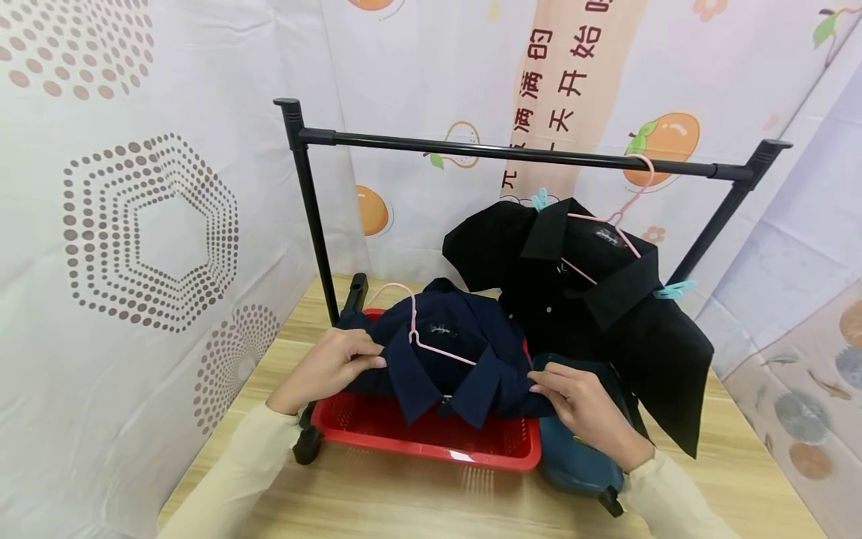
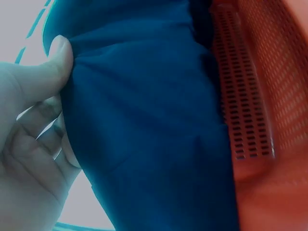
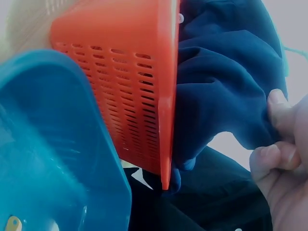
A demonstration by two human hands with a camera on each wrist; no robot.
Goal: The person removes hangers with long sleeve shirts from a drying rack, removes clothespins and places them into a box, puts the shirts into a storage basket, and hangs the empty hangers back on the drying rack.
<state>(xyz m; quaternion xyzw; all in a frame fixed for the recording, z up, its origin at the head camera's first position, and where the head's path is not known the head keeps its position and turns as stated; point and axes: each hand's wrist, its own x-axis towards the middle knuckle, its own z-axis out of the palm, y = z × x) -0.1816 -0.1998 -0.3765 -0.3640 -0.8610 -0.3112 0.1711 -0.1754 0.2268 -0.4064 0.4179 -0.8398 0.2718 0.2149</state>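
A navy collared shirt [image 1: 412,385] lies over a red perforated basket [image 1: 431,449], with a pink hanger [image 1: 444,352] inside its collar. My left hand [image 1: 337,367] pinches the shirt's left shoulder; in the left wrist view the thumb [image 2: 60,57] presses the cloth from the front and the other fingers are partly hidden behind it. With thumb and fingertips, my right hand [image 1: 582,404] pinches the shirt on the opposite side, seen also in the right wrist view as bunched navy cloth [image 3: 221,91]. The hanger's hook stands up free of the rod.
A black rack's rod [image 1: 471,150] spans above. From its right part hangs a black shirt [image 1: 606,329] on a pink hanger [image 1: 648,172], with light blue clothespins [image 1: 673,290] at its shoulders. Right of the basket stands a blue bin [image 1: 582,464]. Printed curtains surround the wooden tabletop [image 1: 377,494].
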